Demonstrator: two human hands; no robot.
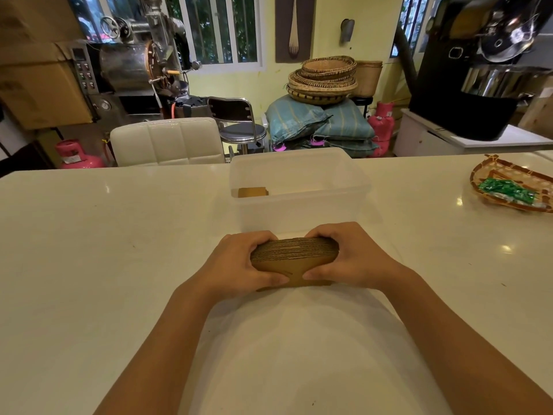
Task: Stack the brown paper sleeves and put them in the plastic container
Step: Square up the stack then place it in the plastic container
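Note:
A thick stack of brown paper sleeves (294,255) stands on its edge on the white table (104,250), just in front of the plastic container. My left hand (239,263) clasps its left end and my right hand (350,256) clasps its right end, thumbs pressed on the near face. The translucent plastic container (299,215) sits open right behind the stack. Inside it, by the left wall, lie a few brown sleeves (253,192).
A woven tray (490,175) with green packets (507,191) rests on the table at the far right. A white padded chair (167,142) stands behind the table's far edge. Beyond are a stool, sacks, baskets and machines.

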